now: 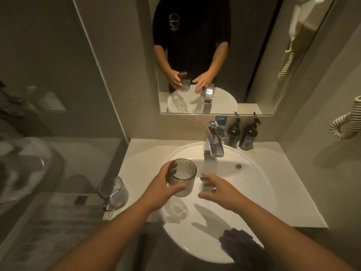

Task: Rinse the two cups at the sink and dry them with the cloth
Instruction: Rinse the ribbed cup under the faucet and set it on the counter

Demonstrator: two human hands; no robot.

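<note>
A dark crumpled cloth point(241, 244) lies on the near rim of the white oval sink point(259, 184). Over the basin, the left hand point(166, 184) grips an upright smoky ribbed glass cup point(182, 177), thumb in front, fingers behind. The right hand point(218, 189) hovers beside it with fingers spread, under the chrome faucet point(214, 146). A second clear ribbed cup point(113, 190) stands on the counter, left.

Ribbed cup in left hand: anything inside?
The ribbed cup, gripped upright by the left hand over the sink, looks empty; its bare bottom shows. Tinted glass could hide a water film.

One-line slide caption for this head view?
Left hand holds ribbed cup over sink; right hand under running faucet.
</note>
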